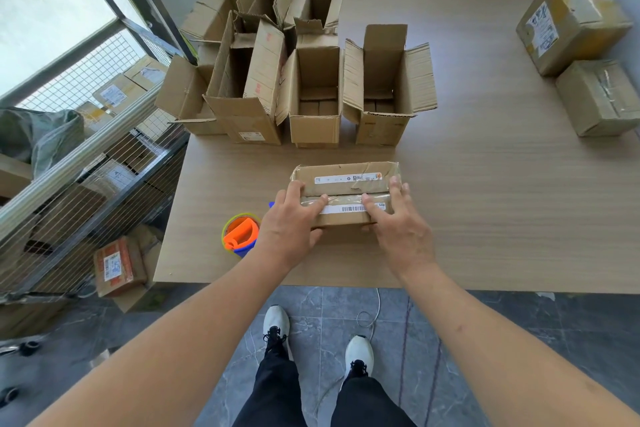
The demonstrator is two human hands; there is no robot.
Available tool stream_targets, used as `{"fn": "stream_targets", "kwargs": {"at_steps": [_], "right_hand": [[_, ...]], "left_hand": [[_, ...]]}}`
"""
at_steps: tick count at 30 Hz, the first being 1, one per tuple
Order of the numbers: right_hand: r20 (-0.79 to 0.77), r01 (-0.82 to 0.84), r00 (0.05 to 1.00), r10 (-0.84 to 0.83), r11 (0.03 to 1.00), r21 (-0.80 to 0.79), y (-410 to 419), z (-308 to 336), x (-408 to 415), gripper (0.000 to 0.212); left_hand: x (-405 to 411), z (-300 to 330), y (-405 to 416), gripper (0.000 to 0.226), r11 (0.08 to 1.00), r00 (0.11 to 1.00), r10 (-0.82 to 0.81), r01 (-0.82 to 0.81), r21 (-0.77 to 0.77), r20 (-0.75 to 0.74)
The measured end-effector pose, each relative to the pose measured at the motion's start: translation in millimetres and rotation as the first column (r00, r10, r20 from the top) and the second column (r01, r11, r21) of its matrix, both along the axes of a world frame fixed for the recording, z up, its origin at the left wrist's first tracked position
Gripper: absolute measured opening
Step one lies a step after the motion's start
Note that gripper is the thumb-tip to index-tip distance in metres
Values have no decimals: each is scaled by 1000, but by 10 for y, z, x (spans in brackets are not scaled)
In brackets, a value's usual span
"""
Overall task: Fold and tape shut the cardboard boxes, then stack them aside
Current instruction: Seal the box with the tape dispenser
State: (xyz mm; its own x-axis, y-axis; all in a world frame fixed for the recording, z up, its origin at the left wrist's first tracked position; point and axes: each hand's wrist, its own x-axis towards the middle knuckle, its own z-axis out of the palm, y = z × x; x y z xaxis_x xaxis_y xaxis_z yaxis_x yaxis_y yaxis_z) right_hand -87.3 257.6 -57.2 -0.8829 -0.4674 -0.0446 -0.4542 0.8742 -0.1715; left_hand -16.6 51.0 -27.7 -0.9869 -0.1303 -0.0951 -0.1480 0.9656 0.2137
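A small closed cardboard box (pixel 341 184) with clear tape along its top seam lies on the wooden table (pixel 485 201) near the front edge. My left hand (pixel 291 222) rests on its left end, fingers straight on the lid and thumb down the near side. My right hand (pixel 398 222) presses the right end the same way. An orange and blue tape dispenser (pixel 241 234) sits on the table just left of my left hand. Behind the box, several open boxes (pixel 311 94) stand with flaps up.
Two taped boxes (pixel 571 24) (pixel 599 97) sit at the table's far right. A wire cage rack (pixel 86 149) holding parcels stands left of the table, with a parcel (pixel 119 265) on the floor beside it. My feet are at the table's front edge.
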Motion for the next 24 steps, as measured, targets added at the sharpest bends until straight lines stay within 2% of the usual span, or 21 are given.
{"fn": "stream_targets", "kwargs": {"at_steps": [3,5,7,10,13,15,20,22,24], "right_hand": [[-54,36,998,-38,999,-31,5,70,-96,58],[-88,50,995,-53,998,-37,-11,152,-149,56],[-53,81,995,-82,996,-28,-30,222,-173,58],[-4,92,996,-92,996,-18,-29,251,-174,60],[27,72,997,-74,996,42,-21,257,-158,73],[59,69,996,-72,996,63,-15,247,-148,84],[163,47,985,-56,997,60,0,269,-152,87],[210,48,976,-55,998,40,7,280,-120,82],[189,9,982,-1,999,-43,27,263,-48,73]], "left_hand": [[17,35,-53,59,995,996,-67,71,75,-61],[10,78,-124,45,988,983,-135,143,62,-121],[-6,77,-215,34,973,962,-224,230,17,-154],[-22,49,-325,38,936,936,-344,348,51,-76],[-14,40,-333,51,927,944,-325,306,217,59],[9,22,-298,61,932,945,-318,295,209,83],[57,-29,-111,61,957,971,-241,236,171,10],[72,-92,-49,58,965,976,-217,220,145,-33],[86,-152,-5,57,970,981,-181,189,154,-65]]}}
